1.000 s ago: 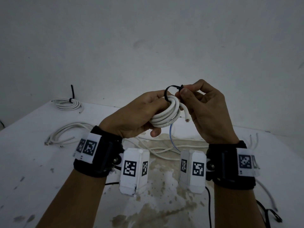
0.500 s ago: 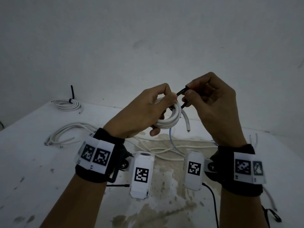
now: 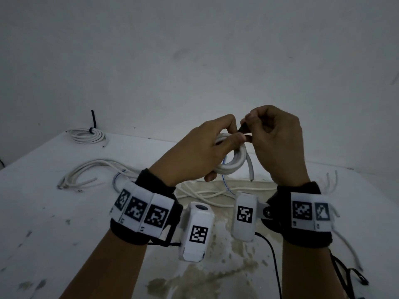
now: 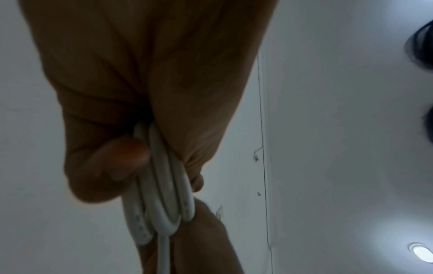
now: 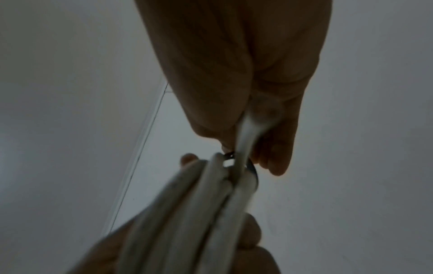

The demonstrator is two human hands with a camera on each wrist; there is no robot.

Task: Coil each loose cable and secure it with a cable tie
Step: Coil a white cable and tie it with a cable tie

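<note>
My left fingers [image 3: 232, 138] squeeze the white cable coil [image 3: 234, 162] up in the air above the table [image 3: 54, 212] while my right fingers [image 3: 248, 124] pinch the black cable tie [image 3: 241, 128] at its top, and if I pull crooked or let go, the loops could pop open.

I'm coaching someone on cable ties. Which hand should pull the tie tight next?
The right hand, probably: it already pinches the black cable tie above the white coil, while the left hand grips that coil and steadies it.
</note>
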